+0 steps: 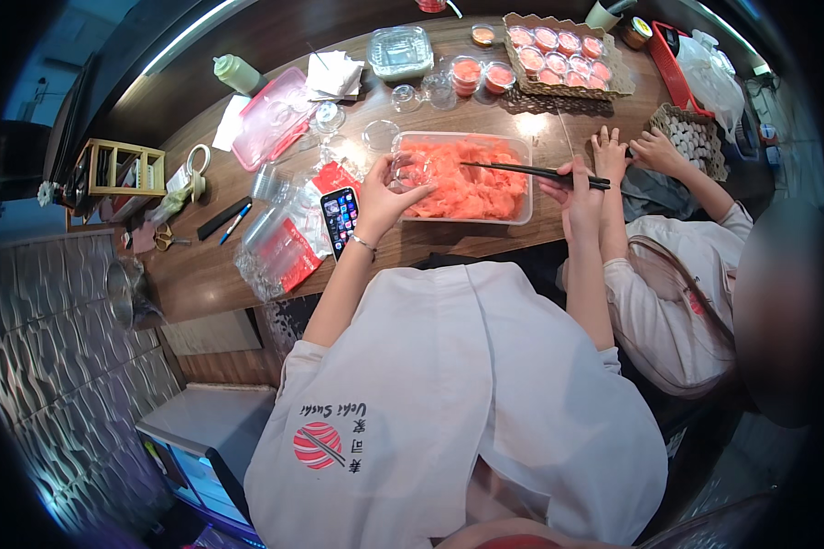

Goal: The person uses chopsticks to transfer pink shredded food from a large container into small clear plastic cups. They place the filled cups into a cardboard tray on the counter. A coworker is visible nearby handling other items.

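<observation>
My left hand (386, 199) holds a small clear plastic cup (412, 171) over the left end of a rectangular plastic container (526, 147). Shredded pink pickled ginger (484, 189) fills much of that container. Some pink shows in or through the cup; which of the two, I cannot tell. Black chopsticks (532, 171) are gripped in my right hand (575, 199), at the container's right side. Their tips reach over the middle of the ginger, and no clump is clearly pinched between them.
Lidded ginger cups (556, 63) fill a woven basket (570, 92); stacked cups (465, 74) stand beside it. Loose clear lids (381, 135), a phone (340, 213) and sleeves of cups (271, 237) lie leftward. At right, a co-worker's hands (610, 152) are near a basket of small pale items (690, 141).
</observation>
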A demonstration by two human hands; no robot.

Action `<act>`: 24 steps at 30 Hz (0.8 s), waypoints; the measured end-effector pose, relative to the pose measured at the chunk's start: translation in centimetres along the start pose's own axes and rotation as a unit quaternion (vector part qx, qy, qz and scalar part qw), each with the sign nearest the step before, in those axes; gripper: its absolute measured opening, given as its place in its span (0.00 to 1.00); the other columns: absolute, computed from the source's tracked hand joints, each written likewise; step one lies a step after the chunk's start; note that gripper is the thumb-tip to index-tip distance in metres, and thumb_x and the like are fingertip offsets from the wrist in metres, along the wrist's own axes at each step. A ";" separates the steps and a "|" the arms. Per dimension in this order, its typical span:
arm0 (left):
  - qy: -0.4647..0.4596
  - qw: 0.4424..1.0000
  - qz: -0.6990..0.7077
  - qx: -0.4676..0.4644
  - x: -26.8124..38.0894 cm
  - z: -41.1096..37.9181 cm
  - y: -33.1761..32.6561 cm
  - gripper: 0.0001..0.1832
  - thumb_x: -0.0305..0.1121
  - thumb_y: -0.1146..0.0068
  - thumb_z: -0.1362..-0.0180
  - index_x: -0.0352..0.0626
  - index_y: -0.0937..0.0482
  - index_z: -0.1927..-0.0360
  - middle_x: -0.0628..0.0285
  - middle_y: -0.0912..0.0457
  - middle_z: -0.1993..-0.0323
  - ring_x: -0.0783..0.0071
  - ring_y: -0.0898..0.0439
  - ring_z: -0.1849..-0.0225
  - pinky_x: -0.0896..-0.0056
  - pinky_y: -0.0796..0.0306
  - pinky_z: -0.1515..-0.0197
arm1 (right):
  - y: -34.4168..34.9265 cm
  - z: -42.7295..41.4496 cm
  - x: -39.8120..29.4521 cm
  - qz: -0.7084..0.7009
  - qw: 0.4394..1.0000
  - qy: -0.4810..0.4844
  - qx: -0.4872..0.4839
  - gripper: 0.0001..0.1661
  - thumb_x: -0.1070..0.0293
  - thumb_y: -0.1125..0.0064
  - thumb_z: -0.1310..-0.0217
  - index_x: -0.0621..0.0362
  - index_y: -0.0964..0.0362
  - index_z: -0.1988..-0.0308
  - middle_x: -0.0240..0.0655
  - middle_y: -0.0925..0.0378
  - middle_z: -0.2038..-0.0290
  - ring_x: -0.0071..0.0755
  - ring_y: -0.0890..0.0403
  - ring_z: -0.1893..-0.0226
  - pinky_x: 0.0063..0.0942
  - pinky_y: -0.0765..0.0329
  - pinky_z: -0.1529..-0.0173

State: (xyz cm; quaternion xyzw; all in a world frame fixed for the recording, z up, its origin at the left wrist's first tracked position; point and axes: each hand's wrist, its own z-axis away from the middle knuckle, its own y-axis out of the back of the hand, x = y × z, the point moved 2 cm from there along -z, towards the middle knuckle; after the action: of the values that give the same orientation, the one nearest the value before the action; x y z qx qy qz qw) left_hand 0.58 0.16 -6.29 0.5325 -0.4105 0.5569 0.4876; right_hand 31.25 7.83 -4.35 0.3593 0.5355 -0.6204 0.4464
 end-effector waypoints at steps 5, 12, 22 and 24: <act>-0.030 0.999 -0.007 -0.020 -0.4 -1.5 -1.8 0.31 0.32 0.22 0.58 0.37 0.27 0.52 0.58 0.20 0.52 0.74 0.20 0.53 0.74 0.22 0.54 | -1.7 0.4 -0.5 -0.081 0.996 0.015 -0.019 0.22 0.54 0.50 0.29 0.63 0.31 0.68 0.47 0.19 0.69 0.42 0.13 0.68 0.28 0.13 0.66; -0.041 0.996 -0.079 -0.023 0.1 -2.3 -3.1 0.35 0.40 0.20 0.61 0.38 0.27 0.51 0.58 0.19 0.55 0.71 0.19 0.53 0.70 0.22 0.53 | -2.6 0.7 0.3 -0.149 0.988 -0.032 -0.035 0.21 0.54 0.52 0.28 0.60 0.31 0.68 0.45 0.19 0.71 0.41 0.13 0.68 0.28 0.13 0.66; -0.062 0.997 -0.046 -0.013 0.7 -1.6 -3.4 0.37 0.43 0.19 0.63 0.36 0.26 0.53 0.58 0.20 0.57 0.71 0.18 0.54 0.71 0.22 0.52 | -2.5 1.2 -0.4 -0.028 0.998 0.042 -0.032 0.21 0.58 0.51 0.28 0.66 0.29 0.68 0.43 0.21 0.70 0.41 0.13 0.69 0.28 0.13 0.64; -0.077 0.995 -0.065 -0.001 0.7 -1.6 -3.5 0.35 0.39 0.20 0.61 0.36 0.27 0.52 0.58 0.19 0.57 0.73 0.18 0.55 0.72 0.23 0.52 | -2.8 1.6 -0.9 0.033 0.995 0.068 -0.060 0.21 0.60 0.50 0.28 0.68 0.28 0.68 0.43 0.21 0.70 0.38 0.14 0.69 0.28 0.13 0.63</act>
State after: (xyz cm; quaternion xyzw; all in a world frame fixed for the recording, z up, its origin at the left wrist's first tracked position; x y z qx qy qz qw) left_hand 3.71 2.40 -5.97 0.5989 -0.4121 0.4812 0.4898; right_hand 28.99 6.49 -2.27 0.3905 0.5886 -0.5466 0.4497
